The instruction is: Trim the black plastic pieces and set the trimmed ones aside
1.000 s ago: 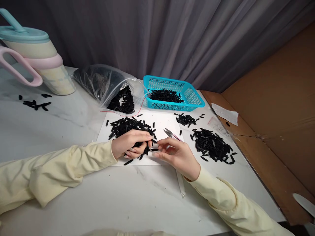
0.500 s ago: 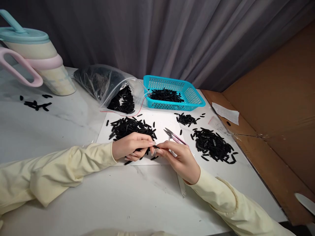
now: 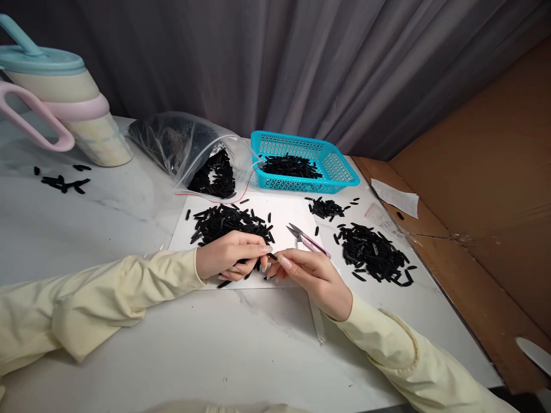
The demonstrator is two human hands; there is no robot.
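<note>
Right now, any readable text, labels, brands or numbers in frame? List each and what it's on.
None readable.
Jug: faint pale print on its side, too blurred to read.
Paper slip on the cardboard: no legible marks.
Clear bag, blue basket, white sheet and snips: no lettering visible.
Left hand and right hand: both on small black pieces, which are unmarked.

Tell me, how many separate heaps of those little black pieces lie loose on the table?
4: one by the cup, one on the white sheet, a small one and a big one right of it.
</note>
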